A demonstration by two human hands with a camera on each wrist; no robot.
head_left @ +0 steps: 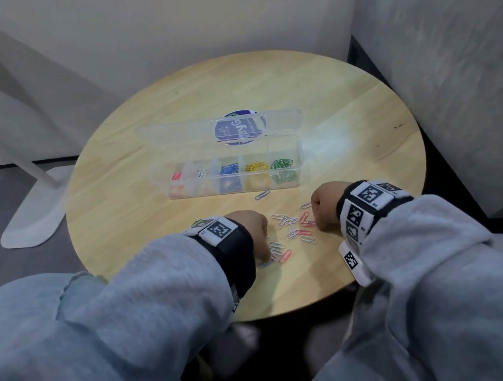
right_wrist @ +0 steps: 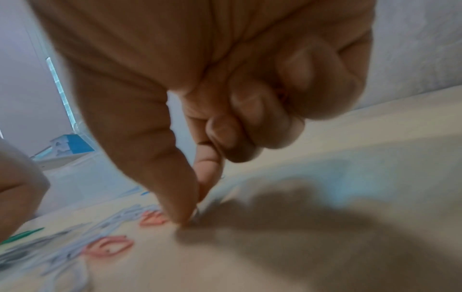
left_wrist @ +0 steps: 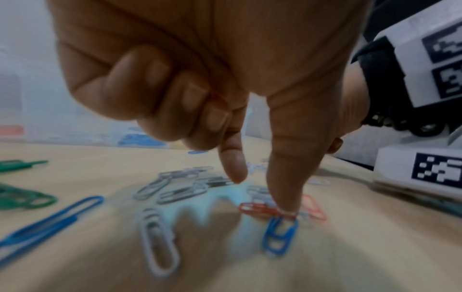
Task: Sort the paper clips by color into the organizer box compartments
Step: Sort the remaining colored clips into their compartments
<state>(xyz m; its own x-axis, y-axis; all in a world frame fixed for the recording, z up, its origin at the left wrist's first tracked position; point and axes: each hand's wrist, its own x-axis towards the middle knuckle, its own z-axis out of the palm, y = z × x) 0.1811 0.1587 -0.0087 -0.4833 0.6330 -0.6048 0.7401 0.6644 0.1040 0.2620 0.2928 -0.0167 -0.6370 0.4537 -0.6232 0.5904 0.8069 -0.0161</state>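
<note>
Pale walls close in behind a round wooden table [head_left: 327, 94] that fills the middle of the head view, with a white stand base [head_left: 31, 212] on the floor at the left edge. Near the table's centre lies the clear organizer box [head_left: 232, 169], its lid [head_left: 221, 128] open and tipped back toward the top of the frame over a round blue sticker [head_left: 240, 128]. From left to right its compartments hold red, white, blue, yellow and green paper clips. One blue clip [head_left: 262, 194] lies just below the box's front wall.

Lower in the frame, a scatter of loose clips [head_left: 290, 228], mostly white and pink-red, lies between the two grey-sleeved arms. The left hand [head_left: 253, 232] has three fingers curled in; its thumb tip [left_wrist: 287, 205] presses down where a red clip [left_wrist: 265, 209] and a small blue clip [left_wrist: 280, 236] meet, the forefinger just above. The right hand [head_left: 324, 205] is likewise curled, thumb and forefinger tips [right_wrist: 183, 215] pinched together at the tabletop beside a pink clip [right_wrist: 153, 218]; blur hides whether a clip sits between them. Green clips [left_wrist: 20, 197] lie at the left edge of the left wrist view.
</note>
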